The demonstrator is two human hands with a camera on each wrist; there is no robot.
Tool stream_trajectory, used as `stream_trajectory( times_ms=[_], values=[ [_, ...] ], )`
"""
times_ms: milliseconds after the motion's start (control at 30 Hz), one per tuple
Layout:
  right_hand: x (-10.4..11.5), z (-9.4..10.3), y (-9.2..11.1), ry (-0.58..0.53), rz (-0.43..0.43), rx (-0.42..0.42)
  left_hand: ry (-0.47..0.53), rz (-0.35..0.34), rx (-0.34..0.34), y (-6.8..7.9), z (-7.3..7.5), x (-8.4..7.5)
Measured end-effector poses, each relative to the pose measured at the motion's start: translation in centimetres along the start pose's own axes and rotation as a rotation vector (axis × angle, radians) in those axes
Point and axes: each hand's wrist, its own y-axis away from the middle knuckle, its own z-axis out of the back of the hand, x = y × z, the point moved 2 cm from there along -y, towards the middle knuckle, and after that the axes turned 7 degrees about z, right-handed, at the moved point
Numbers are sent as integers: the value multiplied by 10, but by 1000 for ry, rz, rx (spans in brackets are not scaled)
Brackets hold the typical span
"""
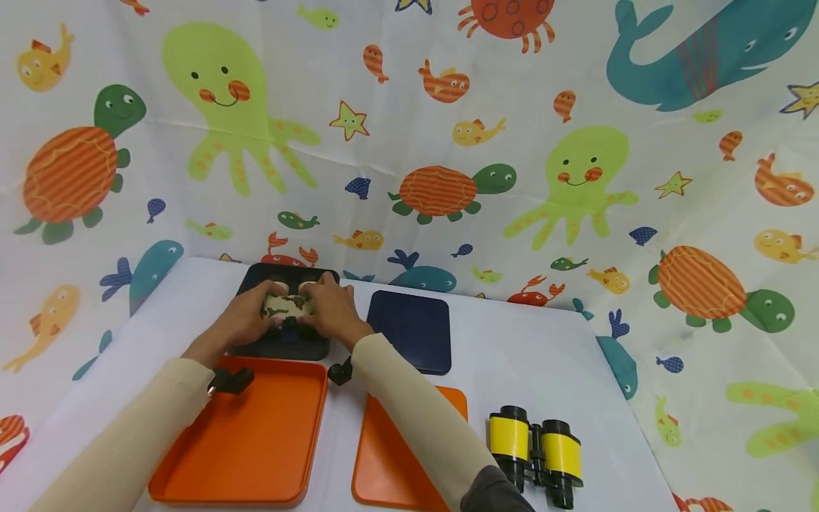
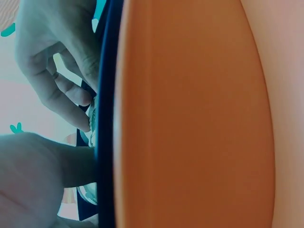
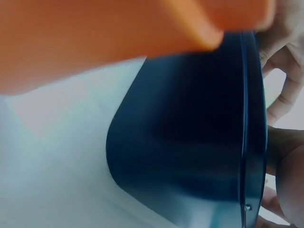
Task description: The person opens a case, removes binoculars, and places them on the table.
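Observation:
A pair of camouflage-patterned binoculars (image 1: 281, 306) is in the dark box (image 1: 279, 349) at the back left of the table. My left hand (image 1: 244, 314) grips its left side, and my right hand (image 1: 335, 310) grips its right side, thumbs toward me. In the right wrist view the dark box's outer wall (image 3: 185, 123) fills the middle and hides most of the binoculars. Only a sliver of the binoculars (image 2: 92, 118) shows between the fingers in the left wrist view, behind the box edge.
Nearer me, the orange box (image 1: 249, 448) stands just in front of the dark one. To its right lies an orange lid (image 1: 384, 462), partly under my right forearm. A navy lid (image 1: 409, 331) lies right of the dark box. Yellow-and-black binoculars (image 1: 508, 435) rest at the front right.

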Motion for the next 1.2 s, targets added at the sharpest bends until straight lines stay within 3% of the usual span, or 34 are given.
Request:
stream_trajectory(
  times_ms=[200,333,600,1000,1200],
  values=[
    [-3,3,4,-25,14,-36,3,-75,-32,3,5,-7],
    [-5,8,5,-60,37,-92,-1,-85,-56,7,10,-11],
    [-12,20,10,-223,56,-196,18,-109,-96,11,19,-21],
    [-39,36,40,-474,11,-260,73,-122,-82,19,8,-55],
    [-50,49,59,-530,-43,-281,79,-124,-77,20,0,-74]
  ],
)
